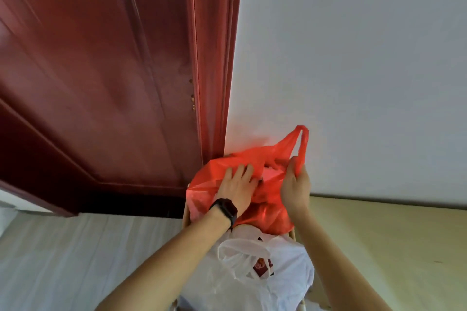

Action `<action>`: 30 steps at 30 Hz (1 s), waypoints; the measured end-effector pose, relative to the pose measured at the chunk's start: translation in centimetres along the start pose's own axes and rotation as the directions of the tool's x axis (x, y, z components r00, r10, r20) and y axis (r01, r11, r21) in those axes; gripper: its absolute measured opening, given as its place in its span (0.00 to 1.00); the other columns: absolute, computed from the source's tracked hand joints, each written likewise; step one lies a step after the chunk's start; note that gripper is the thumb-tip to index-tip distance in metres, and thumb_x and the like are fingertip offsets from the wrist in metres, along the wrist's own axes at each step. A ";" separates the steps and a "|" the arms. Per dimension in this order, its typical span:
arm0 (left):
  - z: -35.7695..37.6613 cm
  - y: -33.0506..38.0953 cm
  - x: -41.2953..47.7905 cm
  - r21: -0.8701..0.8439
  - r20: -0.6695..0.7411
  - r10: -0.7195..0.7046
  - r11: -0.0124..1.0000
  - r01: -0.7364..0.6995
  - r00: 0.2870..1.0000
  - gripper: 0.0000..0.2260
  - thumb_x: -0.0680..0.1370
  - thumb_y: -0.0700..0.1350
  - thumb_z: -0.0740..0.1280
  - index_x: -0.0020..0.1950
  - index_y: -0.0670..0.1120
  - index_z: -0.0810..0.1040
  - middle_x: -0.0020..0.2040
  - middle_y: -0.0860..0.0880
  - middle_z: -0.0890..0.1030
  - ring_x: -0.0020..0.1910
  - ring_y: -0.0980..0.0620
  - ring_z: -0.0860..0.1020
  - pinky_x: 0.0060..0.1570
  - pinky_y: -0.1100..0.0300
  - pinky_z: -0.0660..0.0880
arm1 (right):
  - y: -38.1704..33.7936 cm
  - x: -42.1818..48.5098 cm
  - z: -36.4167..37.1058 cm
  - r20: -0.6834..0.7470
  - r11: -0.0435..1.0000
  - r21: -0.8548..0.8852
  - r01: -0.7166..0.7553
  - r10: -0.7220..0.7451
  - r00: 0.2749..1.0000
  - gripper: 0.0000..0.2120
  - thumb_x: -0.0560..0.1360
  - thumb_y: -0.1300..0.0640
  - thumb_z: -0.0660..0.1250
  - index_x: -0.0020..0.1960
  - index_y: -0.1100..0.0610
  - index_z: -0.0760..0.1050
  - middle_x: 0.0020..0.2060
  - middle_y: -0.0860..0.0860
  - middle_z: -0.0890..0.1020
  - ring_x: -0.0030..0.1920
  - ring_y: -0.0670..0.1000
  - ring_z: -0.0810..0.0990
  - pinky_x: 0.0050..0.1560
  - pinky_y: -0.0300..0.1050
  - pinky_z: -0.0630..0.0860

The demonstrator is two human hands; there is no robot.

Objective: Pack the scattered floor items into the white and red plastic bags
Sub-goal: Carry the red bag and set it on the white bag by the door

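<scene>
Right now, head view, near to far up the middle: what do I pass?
White bag → red bag, with left hand on it and right hand gripping its handle → wall.

A dark red door (pixel 101 70) stands beside a white wall (pixel 353 58).

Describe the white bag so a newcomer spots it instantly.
Find where the dark red door meets the white wall. Below it sits the red bag; the white bag lies directly nearer the camera. It alone is translucent white, with a dark red packet showing at its mouth.
</scene>
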State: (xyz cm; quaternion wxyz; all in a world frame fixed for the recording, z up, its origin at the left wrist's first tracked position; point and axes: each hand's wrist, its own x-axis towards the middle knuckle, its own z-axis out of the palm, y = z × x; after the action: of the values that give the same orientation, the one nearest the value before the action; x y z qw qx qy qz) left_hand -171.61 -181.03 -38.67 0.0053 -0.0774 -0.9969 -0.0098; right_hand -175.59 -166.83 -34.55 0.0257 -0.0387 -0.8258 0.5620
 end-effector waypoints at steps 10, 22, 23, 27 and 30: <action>-5.0 -4.2 -5.5 -0.486 -0.408 -0.245 0.874 0.017 0.880 0.14 0.72 0.47 0.68 0.56 0.47 0.76 0.62 0.48 0.74 0.59 0.47 0.74 0.60 0.52 0.72 | 4.4 -0.9 4.6 0.498 0.280 -0.699 0.658 -0.469 0.729 0.14 0.73 0.57 0.60 0.56 0.57 0.76 0.57 0.59 0.75 0.53 0.62 0.74 0.50 0.58 0.76; 1.9 -4.6 -1.4 -0.213 0.034 -0.156 0.964 0.160 0.987 0.23 0.82 0.57 0.47 0.75 0.57 0.66 0.75 0.54 0.68 0.73 0.46 0.67 0.67 0.40 0.67 | 1.0 -1.8 -0.6 0.499 0.813 -0.332 0.477 -0.278 0.821 0.20 0.71 0.43 0.63 0.59 0.48 0.79 0.68 0.44 0.75 0.69 0.44 0.71 0.68 0.47 0.69; 1.9 -4.6 -1.2 -0.215 0.014 -0.152 0.965 0.152 0.988 0.23 0.82 0.57 0.47 0.74 0.56 0.68 0.74 0.53 0.69 0.72 0.46 0.69 0.66 0.41 0.68 | 0.4 -1.7 -0.5 0.377 0.831 -0.341 0.440 -0.308 0.873 0.19 0.74 0.43 0.60 0.61 0.47 0.78 0.66 0.44 0.76 0.68 0.44 0.71 0.68 0.47 0.69; 2.2 -4.6 -1.4 -0.212 -0.058 -0.119 0.972 0.104 0.991 0.24 0.82 0.55 0.49 0.72 0.47 0.72 0.71 0.49 0.73 0.70 0.44 0.71 0.65 0.44 0.70 | 2.6 -2.0 2.4 0.316 0.711 -0.599 0.368 -0.213 0.925 0.23 0.82 0.41 0.48 0.77 0.38 0.57 0.78 0.47 0.60 0.78 0.52 0.55 0.76 0.52 0.55; 2.5 -4.7 -1.5 -0.198 -0.073 -0.107 0.976 0.090 0.992 0.24 0.82 0.57 0.51 0.73 0.47 0.71 0.73 0.49 0.71 0.72 0.44 0.69 0.65 0.40 0.69 | 5.1 -2.6 3.8 0.390 0.640 -0.698 0.321 -0.035 0.920 0.24 0.82 0.39 0.44 0.77 0.33 0.45 0.80 0.46 0.52 0.80 0.53 0.48 0.77 0.60 0.50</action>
State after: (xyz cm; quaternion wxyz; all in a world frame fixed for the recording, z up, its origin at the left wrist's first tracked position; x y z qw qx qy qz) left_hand -170.91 -185.88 -41.32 0.0387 -0.0275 -0.9927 -0.1107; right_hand -173.17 -168.70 -40.65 -0.0799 0.1350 -0.9741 0.1631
